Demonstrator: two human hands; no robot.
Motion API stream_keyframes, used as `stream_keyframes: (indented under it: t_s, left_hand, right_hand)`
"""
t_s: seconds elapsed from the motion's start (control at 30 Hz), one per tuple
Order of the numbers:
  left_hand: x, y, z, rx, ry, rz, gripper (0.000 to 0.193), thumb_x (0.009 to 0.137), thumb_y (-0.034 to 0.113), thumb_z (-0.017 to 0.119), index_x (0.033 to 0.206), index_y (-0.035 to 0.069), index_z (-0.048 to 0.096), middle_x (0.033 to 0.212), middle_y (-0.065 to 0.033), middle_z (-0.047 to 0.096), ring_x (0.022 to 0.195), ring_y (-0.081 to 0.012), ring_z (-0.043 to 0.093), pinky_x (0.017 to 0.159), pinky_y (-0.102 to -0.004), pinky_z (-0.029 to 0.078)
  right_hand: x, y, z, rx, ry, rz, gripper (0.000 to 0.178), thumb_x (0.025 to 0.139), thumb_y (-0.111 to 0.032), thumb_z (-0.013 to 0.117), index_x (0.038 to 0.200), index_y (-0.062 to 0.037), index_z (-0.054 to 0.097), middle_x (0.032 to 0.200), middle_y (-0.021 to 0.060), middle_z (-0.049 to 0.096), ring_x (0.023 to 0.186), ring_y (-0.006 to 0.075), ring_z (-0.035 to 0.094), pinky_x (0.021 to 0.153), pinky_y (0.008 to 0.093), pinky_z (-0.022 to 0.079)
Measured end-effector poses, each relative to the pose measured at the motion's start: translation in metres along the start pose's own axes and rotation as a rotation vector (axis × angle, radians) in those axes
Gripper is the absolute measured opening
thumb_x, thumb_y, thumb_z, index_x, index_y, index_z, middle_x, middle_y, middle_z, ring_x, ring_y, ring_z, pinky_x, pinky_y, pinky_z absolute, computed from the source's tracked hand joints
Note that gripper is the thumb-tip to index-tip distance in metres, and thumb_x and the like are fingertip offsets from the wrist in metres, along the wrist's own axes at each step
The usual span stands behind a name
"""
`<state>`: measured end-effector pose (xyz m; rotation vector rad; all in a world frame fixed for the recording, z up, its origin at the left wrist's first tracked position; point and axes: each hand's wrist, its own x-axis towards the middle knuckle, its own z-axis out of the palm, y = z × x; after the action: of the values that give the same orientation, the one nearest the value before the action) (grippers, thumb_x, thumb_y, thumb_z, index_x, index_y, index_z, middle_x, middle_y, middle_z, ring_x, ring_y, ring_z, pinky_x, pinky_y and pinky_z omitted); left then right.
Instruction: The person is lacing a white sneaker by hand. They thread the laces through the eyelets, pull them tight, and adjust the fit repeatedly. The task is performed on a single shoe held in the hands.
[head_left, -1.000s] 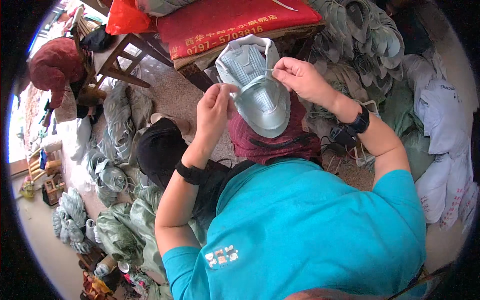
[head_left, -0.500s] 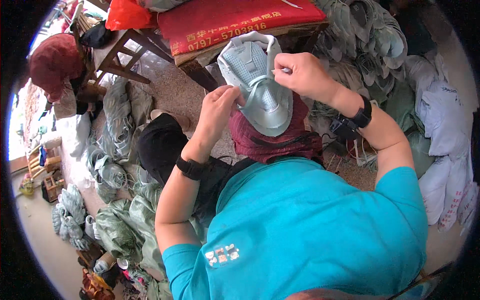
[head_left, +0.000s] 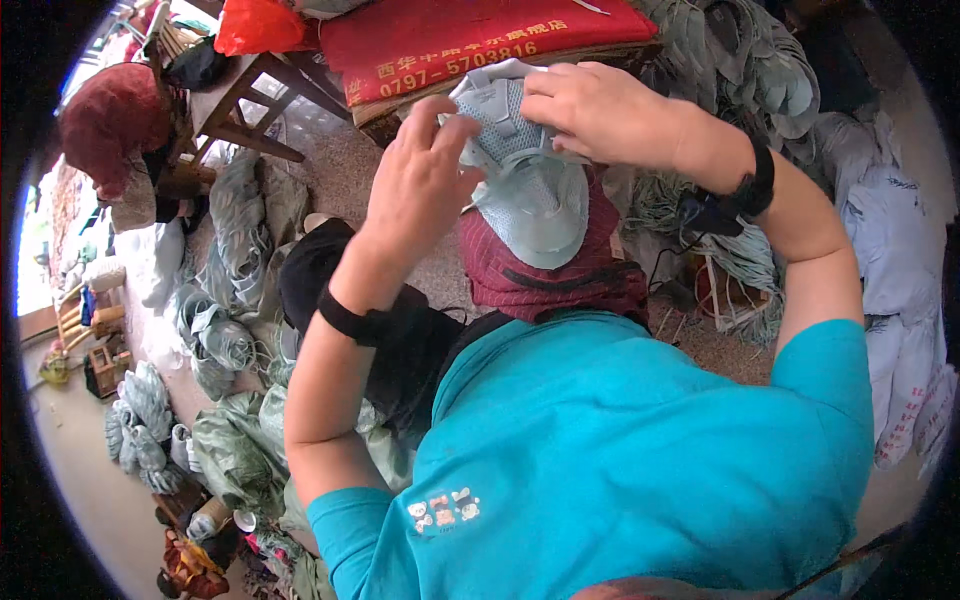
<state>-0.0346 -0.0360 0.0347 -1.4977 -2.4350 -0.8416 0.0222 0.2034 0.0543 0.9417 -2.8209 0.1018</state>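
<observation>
A pale mint-grey mesh shoe upper (head_left: pixel 545 215) lies toe toward me, resting on dark red striped cloth (head_left: pixel 540 285) over my lap. At its left edge is my left hand (head_left: pixel 415 170), fingers curved and apart, the thumb near the lacing. My right hand (head_left: pixel 600 115) has its fingers bent over the right edge of the upper, gripping it beside the tongue (head_left: pixel 495 105). The lace across the instep is partly hidden and blurred. Whether a small tool is still in my right hand cannot be seen.
A bench covered with red printed cloth (head_left: pixel 430 55) stands just beyond the upper. Bundles of grey-green shoe parts (head_left: pixel 760 60) hang at the far right, with white pieces (head_left: pixel 890 240) below. Left are a wooden stool (head_left: pixel 245 110), green sacks (head_left: pixel 235 450) and more bundles.
My left hand has let go of the lace, its fingers spreading and lifting slightly. The right hand has turned over onto the upper's edge; the small pale thing it pinched is out of sight.
</observation>
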Motion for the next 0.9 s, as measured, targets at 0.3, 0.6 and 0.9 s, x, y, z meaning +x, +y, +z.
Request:
stream_keyframes:
  t_s: [0.3,0.6,0.9]
  left_hand:
    - [0.009,-0.025,0.000,0.029,-0.238,0.064,0.028,0.074,0.015,0.073,0.095,0.005,0.059,0.096,-0.0110,0.056,0.095,-0.0338,0.057,0.079,-0.0406,0.048]
    - [0.001,-0.016,0.032,-0.226,-0.079,-0.277,0.022,0.080,0.021,0.071,0.073,0.000,0.067,0.089,-0.0105,0.054,0.086,-0.0243,0.056,0.073,-0.0345,0.047]
    - [0.003,0.014,0.034,-0.833,0.287,-0.621,0.021,0.084,0.019,0.070,0.077,-0.001,0.070,0.091,-0.0063,0.054,0.094,-0.0161,0.051,0.075,-0.0291,0.044]
  right_hand:
    - [-0.001,0.017,0.006,0.211,-0.137,0.055,0.021,0.076,-0.019,0.073,0.087,-0.0066,0.059,0.094,0.0066,0.056,0.086,0.0293,0.061,0.072,0.0410,0.049]
    - [0.002,-0.001,0.039,0.532,0.135,0.536,0.029,0.082,-0.030,0.066,0.076,-0.0026,0.069,0.087,0.0111,0.063,0.079,0.0265,0.064,0.072,0.0377,0.049]
    - [0.001,-0.019,0.037,0.843,0.248,0.477,0.025,0.090,-0.022,0.065,0.079,0.0003,0.067,0.091,0.0032,0.060,0.084,0.0126,0.057,0.074,0.0282,0.046]
